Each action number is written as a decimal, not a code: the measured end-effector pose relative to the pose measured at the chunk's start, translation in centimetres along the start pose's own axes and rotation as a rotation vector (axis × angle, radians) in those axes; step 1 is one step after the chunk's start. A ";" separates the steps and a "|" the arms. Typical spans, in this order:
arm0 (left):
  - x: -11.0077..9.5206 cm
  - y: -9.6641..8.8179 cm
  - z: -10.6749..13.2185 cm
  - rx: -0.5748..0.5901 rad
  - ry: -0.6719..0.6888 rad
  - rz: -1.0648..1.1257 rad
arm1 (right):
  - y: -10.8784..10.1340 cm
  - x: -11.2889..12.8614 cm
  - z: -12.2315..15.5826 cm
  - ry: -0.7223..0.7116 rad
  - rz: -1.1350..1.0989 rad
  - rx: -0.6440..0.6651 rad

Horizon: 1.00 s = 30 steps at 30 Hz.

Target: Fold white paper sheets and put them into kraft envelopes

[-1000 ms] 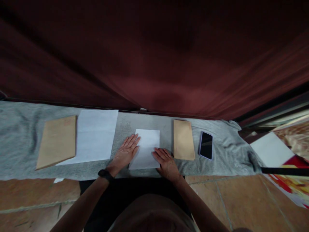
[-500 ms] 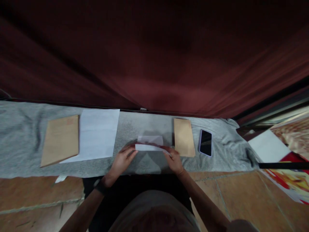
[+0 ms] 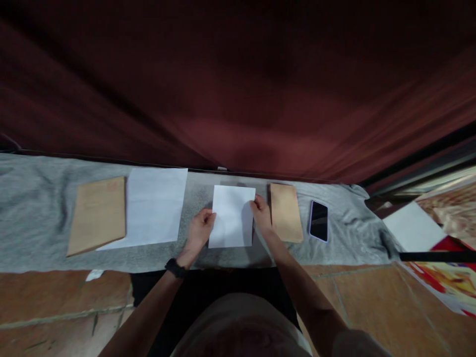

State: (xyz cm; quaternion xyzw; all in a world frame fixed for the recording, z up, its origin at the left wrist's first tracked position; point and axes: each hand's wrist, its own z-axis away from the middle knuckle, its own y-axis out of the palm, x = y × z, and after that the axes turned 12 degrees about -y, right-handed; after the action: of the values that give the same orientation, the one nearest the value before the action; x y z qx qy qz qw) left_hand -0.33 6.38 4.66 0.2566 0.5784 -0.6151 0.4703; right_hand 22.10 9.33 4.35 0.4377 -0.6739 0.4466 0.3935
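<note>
A white sheet of paper [image 3: 232,223] lies roughly flat in front of me on the grey cloth. My left hand [image 3: 201,228] pinches its left edge, the fingers curled and closed. At the upper right edge, my right hand [image 3: 261,212] grips the same sheet between thumb and fingers. A brown envelope stack [image 3: 286,213] lies just right of my right hand. Farther left, a larger white paper [image 3: 156,206] rests partly under a stack of bigger brown envelopes [image 3: 97,213].
A phone [image 3: 319,221] with a pale purple case lies right of the small envelopes. The grey cloth [image 3: 345,223] covers a long narrow surface. Dark red fabric [image 3: 238,99] hangs behind it. Printed sheets [image 3: 446,277] are at the far right, above a tiled floor [image 3: 372,292].
The paper was folded and raised at its near edge; now it is opened out flat. Both hands moved away from me, the left to the left edge, the right to the upper right edge.
</note>
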 end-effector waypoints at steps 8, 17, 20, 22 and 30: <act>1.8 1.4 -1.2 -0.004 -0.011 -0.323 | 1.5 -1.0 4.7 -0.366 0.696 0.311; 0.3 1.8 -0.5 -0.009 -0.101 -0.568 | 5.0 -0.6 6.0 -0.403 0.814 0.504; -0.1 2.0 0.2 -0.031 -0.111 -0.618 | 4.3 -1.1 5.3 -0.358 0.831 0.468; -0.4 2.1 0.7 -0.042 -0.088 -0.655 | 3.7 -1.6 4.6 -0.334 0.838 0.439; -0.1 2.2 1.3 -0.096 0.029 -0.753 | 2.2 -3.7 3.1 -0.341 0.853 0.294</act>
State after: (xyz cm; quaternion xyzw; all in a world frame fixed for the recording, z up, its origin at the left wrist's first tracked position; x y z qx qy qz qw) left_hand 1.94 5.37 3.94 0.0124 0.6670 -0.7133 0.2149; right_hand 20.78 7.80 -0.51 0.2401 -0.7778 0.5807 -0.0070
